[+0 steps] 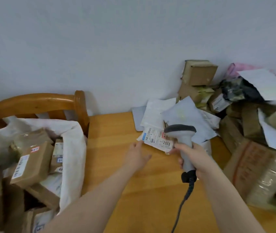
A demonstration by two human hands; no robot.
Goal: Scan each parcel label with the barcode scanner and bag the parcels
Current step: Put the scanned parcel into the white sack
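Parcel label (157,140) lies on the worktop (133,190) beneath the scanner (182,137) gripped in our right hand (193,157), so we should flatten it with our left hand (138,156), its fingers (139,144) straight, and aim squarely.

Forearms extended; left hand (137,157) flat-fingered; right hand (197,157) gripping scanner (185,142).

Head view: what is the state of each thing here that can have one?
labelled parcel: flat on the table, printed side up.
barcode scanner: held upright, head over that parcel.
right hand: grips the scanner's handle.
left hand: open, fingertips at the parcel's corner.
white bag: open, boxes inside.
parcel pile: heaped against the wall.
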